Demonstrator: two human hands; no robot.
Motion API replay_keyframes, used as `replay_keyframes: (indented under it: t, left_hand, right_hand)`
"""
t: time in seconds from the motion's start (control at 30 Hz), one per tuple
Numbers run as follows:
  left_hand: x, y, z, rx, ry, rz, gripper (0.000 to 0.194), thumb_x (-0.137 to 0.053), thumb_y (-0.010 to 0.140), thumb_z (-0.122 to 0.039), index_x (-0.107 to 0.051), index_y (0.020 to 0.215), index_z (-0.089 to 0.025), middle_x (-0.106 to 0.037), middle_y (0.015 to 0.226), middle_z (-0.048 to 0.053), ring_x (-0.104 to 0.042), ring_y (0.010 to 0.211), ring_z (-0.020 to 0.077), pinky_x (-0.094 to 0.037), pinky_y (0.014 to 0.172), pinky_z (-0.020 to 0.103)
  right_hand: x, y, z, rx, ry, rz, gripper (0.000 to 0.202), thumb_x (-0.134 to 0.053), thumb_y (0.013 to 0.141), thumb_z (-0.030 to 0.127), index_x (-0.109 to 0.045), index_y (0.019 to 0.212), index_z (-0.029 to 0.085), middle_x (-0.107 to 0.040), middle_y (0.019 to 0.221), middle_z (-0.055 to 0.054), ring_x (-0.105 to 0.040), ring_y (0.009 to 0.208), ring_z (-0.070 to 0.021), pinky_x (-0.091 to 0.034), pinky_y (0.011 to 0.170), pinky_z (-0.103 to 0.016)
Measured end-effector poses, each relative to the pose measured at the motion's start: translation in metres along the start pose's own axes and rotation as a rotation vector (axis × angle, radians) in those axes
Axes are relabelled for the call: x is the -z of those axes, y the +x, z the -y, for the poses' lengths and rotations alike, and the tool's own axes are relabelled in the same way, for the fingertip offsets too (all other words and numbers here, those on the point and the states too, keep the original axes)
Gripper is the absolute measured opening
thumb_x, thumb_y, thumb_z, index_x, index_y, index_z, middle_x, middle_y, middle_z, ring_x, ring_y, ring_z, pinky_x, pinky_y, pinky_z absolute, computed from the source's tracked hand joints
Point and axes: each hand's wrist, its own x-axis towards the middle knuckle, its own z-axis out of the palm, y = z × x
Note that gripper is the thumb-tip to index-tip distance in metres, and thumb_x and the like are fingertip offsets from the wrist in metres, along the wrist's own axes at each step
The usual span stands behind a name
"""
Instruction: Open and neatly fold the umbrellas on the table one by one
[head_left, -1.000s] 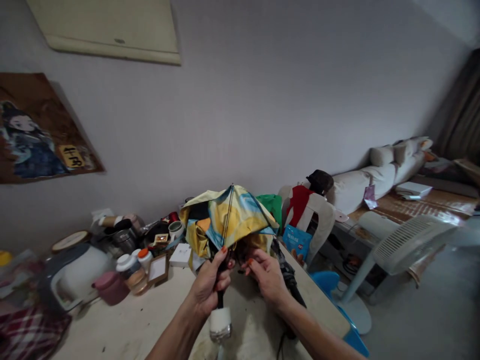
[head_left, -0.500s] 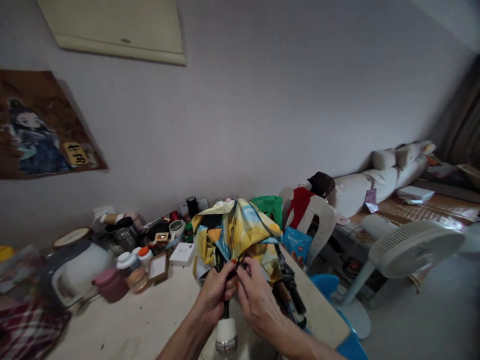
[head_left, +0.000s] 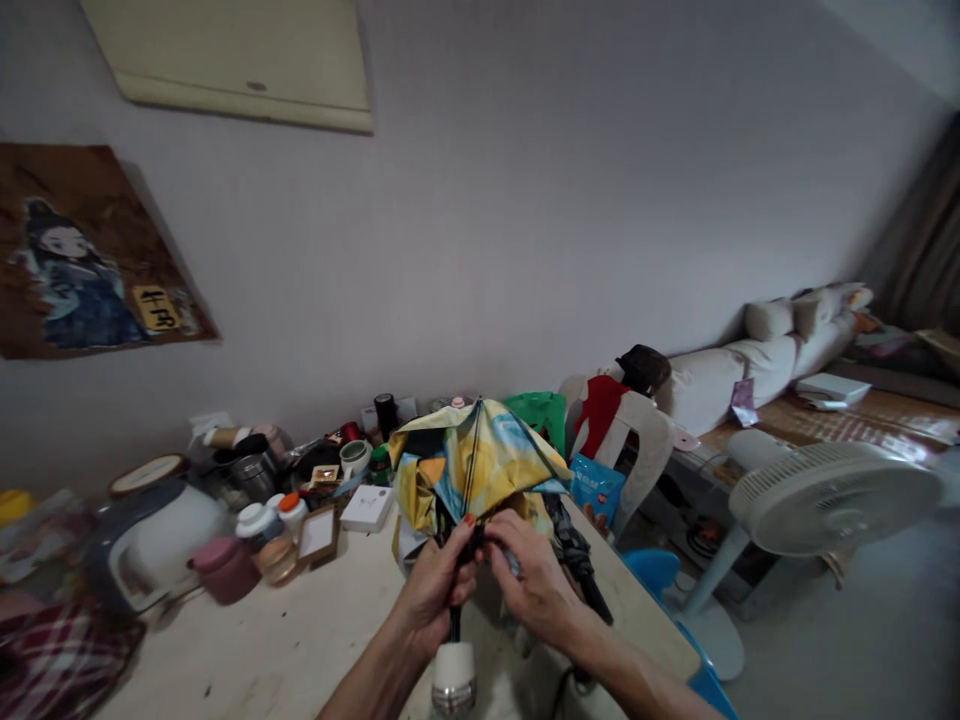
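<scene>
A yellow and blue patterned umbrella [head_left: 491, 455], partly collapsed with its fabric bunched, is held over the table with its tip pointing away from me. Its white and clear handle [head_left: 454, 680] points toward me. My left hand [head_left: 439, 590] is wrapped around the dark shaft below the canopy, thumb on top. Close beside it, my right hand [head_left: 529, 575] has its fingers pinched at the umbrella's dark ribs by the fabric edge; exactly which part it grips is hidden. A dark folded umbrella [head_left: 577, 560] lies to the right of my right hand.
On the left of the table [head_left: 262, 650] stand an electric kettle [head_left: 161, 540], a pink jar [head_left: 223, 570], several bottles, a small picture frame [head_left: 318, 533] and a white box [head_left: 367, 508]. A white chair [head_left: 652, 430] and a fan [head_left: 832, 495] are at right.
My right hand has shifted slightly right and turned, its fingers more bent at the ribs. Some canopy fabric on the right has drawn up, while my left hand keeps its hold.
</scene>
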Motion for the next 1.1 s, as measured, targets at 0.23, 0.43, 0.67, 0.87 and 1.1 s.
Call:
replay_keyframes:
  t: [0.23,0.43,0.67,0.87,1.1]
  left_hand:
    - [-0.005,-0.003,-0.003,0.026,0.044,0.028,0.063,-0.089,0.037,-0.05,-0.043,0.067,-0.017,-0.037,0.046,-0.012,-0.02,0.037,-0.0018,-0.009,0.035,0.013]
    - [0.004,0.002,-0.015,0.087,-0.049,-0.011,0.038,-0.079,0.061,-0.023,-0.043,0.073,-0.016,-0.047,0.05,-0.007,-0.018,0.037,-0.0032,-0.006,0.035,0.011]
    - [0.007,0.001,-0.032,0.105,-0.102,-0.036,0.016,-0.05,0.087,-0.009,-0.043,0.074,-0.014,-0.047,0.056,-0.003,-0.021,0.035,-0.0027,-0.01,0.033,0.01]
    - [0.003,0.003,-0.05,0.189,-0.162,0.037,0.018,-0.045,0.09,-0.01,-0.043,0.072,-0.013,-0.044,0.057,-0.004,-0.021,0.035,-0.0033,-0.009,0.032,0.009]
    - [0.015,0.005,-0.057,0.121,-0.132,0.074,0.017,-0.055,0.084,-0.01,-0.043,0.072,-0.014,-0.042,0.057,-0.006,-0.022,0.036,-0.0029,-0.009,0.032,0.008]
  right_hand:
    - [-0.007,-0.005,0.003,0.139,-0.259,0.189,0.031,-0.042,0.073,0.0,-0.057,0.095,0.015,-0.06,0.094,-0.011,-0.054,0.088,-0.0229,-0.052,0.081,-0.038]
    - [0.027,0.006,0.0,0.177,-0.255,-0.391,0.033,-0.047,0.083,0.005,-0.055,0.111,0.021,-0.06,0.102,-0.01,-0.056,0.098,-0.0225,-0.05,0.084,-0.039]
    - [0.048,0.039,-0.053,-0.238,-0.081,-0.22,0.061,-0.068,0.076,0.037,-0.045,0.129,0.017,-0.056,0.12,-0.013,-0.054,0.109,-0.0277,-0.046,0.093,-0.045]
    - [0.052,0.074,-0.038,-0.198,0.071,-0.169,0.025,-0.051,0.082,0.025,-0.059,0.104,0.017,-0.065,0.092,-0.005,-0.058,0.08,-0.0182,-0.049,0.074,-0.03]
    - [0.082,0.104,-0.023,-0.038,0.179,-0.182,0.023,-0.057,0.079,0.023,-0.06,0.101,0.019,-0.064,0.093,-0.004,-0.06,0.084,-0.0175,-0.047,0.079,-0.03]
